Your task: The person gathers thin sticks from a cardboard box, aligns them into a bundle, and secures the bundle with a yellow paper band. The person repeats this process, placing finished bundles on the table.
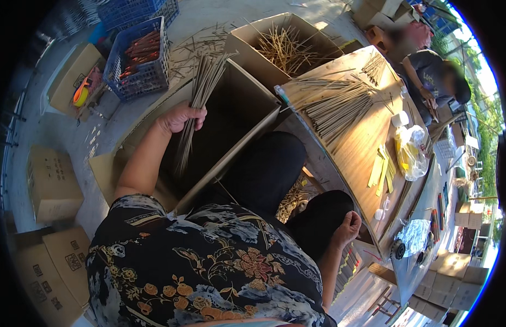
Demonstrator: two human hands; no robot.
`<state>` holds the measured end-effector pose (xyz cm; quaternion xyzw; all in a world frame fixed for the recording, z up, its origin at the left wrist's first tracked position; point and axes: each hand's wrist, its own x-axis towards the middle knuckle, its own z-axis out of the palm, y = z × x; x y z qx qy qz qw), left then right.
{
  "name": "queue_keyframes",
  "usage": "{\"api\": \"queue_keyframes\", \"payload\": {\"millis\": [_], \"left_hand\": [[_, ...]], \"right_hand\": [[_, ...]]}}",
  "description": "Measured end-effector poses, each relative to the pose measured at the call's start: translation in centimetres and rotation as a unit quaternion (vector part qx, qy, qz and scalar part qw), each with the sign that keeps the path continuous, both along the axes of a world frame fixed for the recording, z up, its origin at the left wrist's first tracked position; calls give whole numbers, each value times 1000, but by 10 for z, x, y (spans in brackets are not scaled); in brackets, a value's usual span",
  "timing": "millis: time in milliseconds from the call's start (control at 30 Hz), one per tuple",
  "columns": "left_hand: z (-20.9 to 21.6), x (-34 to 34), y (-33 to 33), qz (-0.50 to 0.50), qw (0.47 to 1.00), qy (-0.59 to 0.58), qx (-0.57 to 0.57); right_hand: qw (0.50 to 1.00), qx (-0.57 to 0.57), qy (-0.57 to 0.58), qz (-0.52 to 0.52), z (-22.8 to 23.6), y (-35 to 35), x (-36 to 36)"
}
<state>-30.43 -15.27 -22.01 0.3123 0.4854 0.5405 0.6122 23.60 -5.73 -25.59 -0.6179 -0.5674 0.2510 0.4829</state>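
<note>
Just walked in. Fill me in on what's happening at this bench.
A seated person holds a bundle of thin sticks upright in the left hand, over an open cardboard box. The right hand is closed loosely by the knee, and nothing visible is in it. More sticks lie fanned out on the wooden table, and another box behind holds loose ones. A second person works at the table's far end.

The left hand [182, 117] grips a bundle of thin sticks [198, 103] above an open cardboard box [247, 103]. The right hand [348, 223], closed, rests at the wooden table [362, 147] edge, where more sticks [337, 109] lie fanned out.
</note>
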Motion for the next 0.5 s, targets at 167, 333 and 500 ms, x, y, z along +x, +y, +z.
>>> {"api": "queue_keyframes", "payload": {"millis": [167, 333, 500], "left_hand": [[57, 11, 9, 63, 996, 22, 60], [138, 39, 59, 82, 992, -9, 100], [194, 107, 104, 51, 982, -58, 174]], "right_hand": [[996, -3, -23, 80, 14, 9, -14], [945, -75, 7, 318, 112, 5, -110], [866, -83, 139, 473, 176, 22, -192]]}}
